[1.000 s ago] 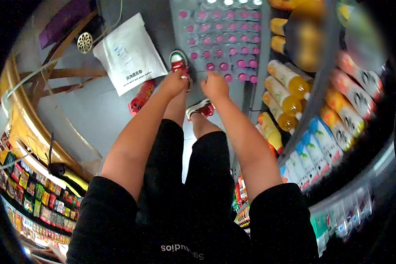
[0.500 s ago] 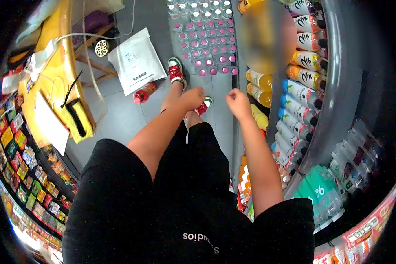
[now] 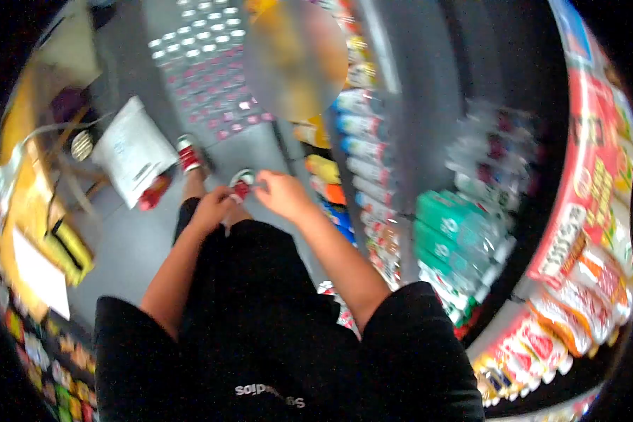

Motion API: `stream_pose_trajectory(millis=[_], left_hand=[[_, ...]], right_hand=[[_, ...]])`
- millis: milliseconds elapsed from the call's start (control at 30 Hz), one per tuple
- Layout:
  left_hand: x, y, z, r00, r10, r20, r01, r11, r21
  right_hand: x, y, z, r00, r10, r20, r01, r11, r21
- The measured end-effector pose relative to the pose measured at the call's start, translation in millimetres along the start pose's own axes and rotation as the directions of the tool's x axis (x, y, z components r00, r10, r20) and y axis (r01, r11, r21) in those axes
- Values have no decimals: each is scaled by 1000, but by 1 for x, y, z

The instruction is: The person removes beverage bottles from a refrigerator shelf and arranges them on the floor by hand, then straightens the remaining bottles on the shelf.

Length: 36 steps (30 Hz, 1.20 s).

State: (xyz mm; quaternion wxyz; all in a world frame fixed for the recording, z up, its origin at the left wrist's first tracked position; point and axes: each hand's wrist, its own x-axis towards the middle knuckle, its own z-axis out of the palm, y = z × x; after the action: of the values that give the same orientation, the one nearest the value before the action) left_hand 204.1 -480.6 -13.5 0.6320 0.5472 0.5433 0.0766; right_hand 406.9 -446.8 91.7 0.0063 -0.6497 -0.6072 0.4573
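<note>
My left hand point(image 3: 214, 209) hangs in front of my body, fingers curled in, and nothing shows in it. To its right, apart from it, is my right hand point(image 3: 283, 193), loosely closed; I see no object in its fingers. Both are slightly blurred. Beneath them are my legs and two red, white and green shoes, one sneaker point(image 3: 188, 155) further left and one sneaker point(image 3: 242, 184) between the hands. The nearest goods to my right hand are bottles point(image 3: 373, 169) lined up on the shelf at the right.
Bottles with pink caps point(image 3: 221, 105) stand in rows on the floor ahead. At the left lie a white parcel bag point(image 3: 133, 151) and a red bottle point(image 3: 153, 193), beside a wooden table point(image 3: 39, 190). Green-wrapped bottle packs point(image 3: 446, 232) and snack bags point(image 3: 541, 337) are at the right.
The view has swung to the right, so the floor bottles and parcel sit further left and more snack shelf shows. My hands have come closer together.
</note>
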Motion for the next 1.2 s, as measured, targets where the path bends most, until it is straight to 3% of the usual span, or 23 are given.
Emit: stream_pose_trajectory(millis=[33, 67, 133, 200, 267, 367, 433, 467, 500, 600, 633, 733, 800, 867, 933, 1000, 1067, 1133, 1167, 1200], left_hand=[[10, 1, 6, 1000, 7, 10, -6, 985, -174], [19, 3, 15, 999, 12, -41, -21, 970, -242], [33, 51, 18, 1000, 26, 2, -25, 955, -295], [48, 95, 34, 956, 255, -142, -288, 907, -308], [53, 160, 33, 937, 341, -79, -344, 855, -389], [59, 235, 40, 875, 483, -21, -433, 763, -479], [60, 270, 40, 824, 567, 4, -495, 723, -482], [58, 286, 39, 767, 642, -9, -582, 690, -431], [57, 296, 40, 705, 709, -11, -660, 650, -377], [56, 309, 48, 677, 736, 24, -666, 626, -407], [55, 311, 51, 675, 737, 31, -670, 631, -392], [53, 316, 57, 628, 777, 49, -721, 604, -341], [58, 322, 61, 605, 794, 62, -737, 587, -334], [60, 330, 67, 520, 853, -28, -827, 495, -267], [56, 342, 66, 521, 853, -15, -827, 501, -253], [54, 355, 69, 442, 894, -77, -894, 432, -118], [51, 366, 76, 420, 895, -152, -907, 409, -99], [48, 373, 72, 398, 895, -199, -917, 394, -64], [52, 373, 73, 397, 896, -196, -917, 393, -64], [58, 373, 73, 428, 885, -185, -904, 416, -104]], right_hand=[[-4, 1, -10, 994, -15, -104, 16, 1000, 9], [-9, 1, -22, 979, -45, -200, 50, 999, 18], [-19, 0, -57, 924, -99, -368, 123, 992, 41], [-42, -16, -106, 893, 41, -449, 122, 936, 330], [-73, -35, -154, 775, 126, -620, 292, 798, 528], [-107, -34, -215, 432, 225, -873, 171, 930, 324], [-129, -20, -248, 220, 143, -965, -168, 980, 107], [-139, -17, -259, 141, 268, -953, -259, 939, 226], [-149, 1, -272, 76, 134, -988, -383, 919, 95], [-164, 21, -297, -12, 185, -983, -602, 783, 154], [-166, 26, -300, -16, 192, -981, -605, 779, 162], [-166, 47, -317, 115, 215, -970, -498, 857, 131], [-171, 72, -339, 193, 245, -950, -677, 734, 52], [-176, 73, -343, 243, 225, -944, -665, 747, 7], [-173, 48, -335, 288, 199, -937, -648, 760, -37], [-149, -14, -292, 317, 331, -889, -381, 903, 200], [-130, -37, -263, 360, 253, -898, -324, 937, 134], [-117, -27, -245, 364, -97, -926, -282, 936, -209], [-113, -31, -240, 394, -72, -916, -244, 953, -179], [-108, -25, -238, 367, -37, -929, -65, 996, -65]])
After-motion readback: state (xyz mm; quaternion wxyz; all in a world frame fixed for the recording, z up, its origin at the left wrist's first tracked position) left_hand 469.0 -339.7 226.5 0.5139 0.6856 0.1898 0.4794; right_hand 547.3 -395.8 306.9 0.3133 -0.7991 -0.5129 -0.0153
